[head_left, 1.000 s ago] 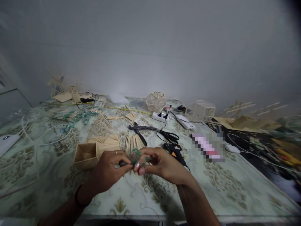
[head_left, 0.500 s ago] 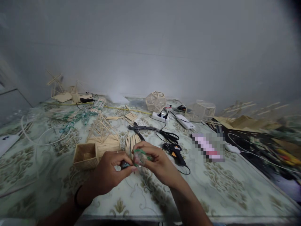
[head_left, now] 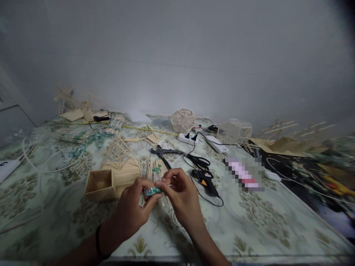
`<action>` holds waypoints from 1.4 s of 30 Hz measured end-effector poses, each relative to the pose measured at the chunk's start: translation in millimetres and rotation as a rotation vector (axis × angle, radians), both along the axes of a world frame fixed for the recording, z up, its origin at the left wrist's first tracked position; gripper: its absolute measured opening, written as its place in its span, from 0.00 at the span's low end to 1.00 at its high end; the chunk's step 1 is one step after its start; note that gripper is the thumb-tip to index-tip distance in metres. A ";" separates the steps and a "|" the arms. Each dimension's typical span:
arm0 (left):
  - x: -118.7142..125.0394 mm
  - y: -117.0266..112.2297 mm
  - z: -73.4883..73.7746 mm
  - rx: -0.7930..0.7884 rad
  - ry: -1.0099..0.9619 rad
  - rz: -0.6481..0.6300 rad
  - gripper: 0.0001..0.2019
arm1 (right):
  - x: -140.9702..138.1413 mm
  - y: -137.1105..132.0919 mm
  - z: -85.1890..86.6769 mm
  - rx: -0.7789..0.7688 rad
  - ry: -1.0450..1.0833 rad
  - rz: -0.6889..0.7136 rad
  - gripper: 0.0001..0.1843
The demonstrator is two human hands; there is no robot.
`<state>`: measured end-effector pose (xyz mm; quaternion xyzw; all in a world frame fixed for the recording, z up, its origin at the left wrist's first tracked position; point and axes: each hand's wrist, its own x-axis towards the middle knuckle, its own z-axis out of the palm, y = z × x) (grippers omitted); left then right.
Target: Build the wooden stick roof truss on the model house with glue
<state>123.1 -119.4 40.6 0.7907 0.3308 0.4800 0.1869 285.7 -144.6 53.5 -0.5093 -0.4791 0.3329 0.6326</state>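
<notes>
My left hand (head_left: 135, 202) pinches a crumpled clear plastic wrapper with green print (head_left: 152, 191) between thumb and fingers. From the other side my right hand (head_left: 181, 194) grips the same wrapper with closed fingertips. Under and behind the hands lies a spread of thin wooden sticks (head_left: 150, 168), partly hidden. A square wooden stick box (head_left: 100, 184) stands left of my left hand, joined or close to a flat stick panel (head_left: 128, 173) with an open stick frame (head_left: 119, 151) on it. Beyond the sticks are black-handled pliers (head_left: 165, 155).
Right of my hands lies a black glue gun (head_left: 206, 181) with its cable, near a white power strip (head_left: 187, 138). A blurred-out phone-like object (head_left: 242, 171) is further right. Wrapped stick bundles (head_left: 72, 135) and a wooden polyhedron (head_left: 183, 120) stand at the back.
My right hand has turned and drawn in, its fingers now pinching the wrapper next to my left. The wrapper is bunched differently, with one end sticking up.
</notes>
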 end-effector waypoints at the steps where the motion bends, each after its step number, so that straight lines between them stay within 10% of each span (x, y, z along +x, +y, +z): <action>1: 0.0 0.9 -0.8 -0.029 0.005 0.010 0.09 | 0.2 -1.3 -0.7 0.008 -0.071 -0.015 0.13; 4: -0.5 4.7 -1.5 -0.056 0.004 0.016 0.11 | 1.5 -5.4 -0.1 0.091 -0.251 0.005 0.03; 12: -7.2 6.9 7.8 -0.020 0.001 -0.018 0.10 | 10.3 -11.5 6.4 0.219 -0.497 0.176 0.15; 25: 1.5 7.7 4.2 0.025 -0.102 -0.204 0.21 | 3.8 -7.5 -1.5 0.372 -0.627 -0.016 0.11; 34: 4.7 5.3 -0.7 -0.155 -0.277 -0.164 0.24 | 1.6 -9.0 1.0 0.448 -0.556 -0.008 0.12; 42: -1.0 3.8 12.4 -0.313 -0.402 -0.273 0.27 | 2.8 -21.9 1.0 0.194 -0.249 0.039 0.14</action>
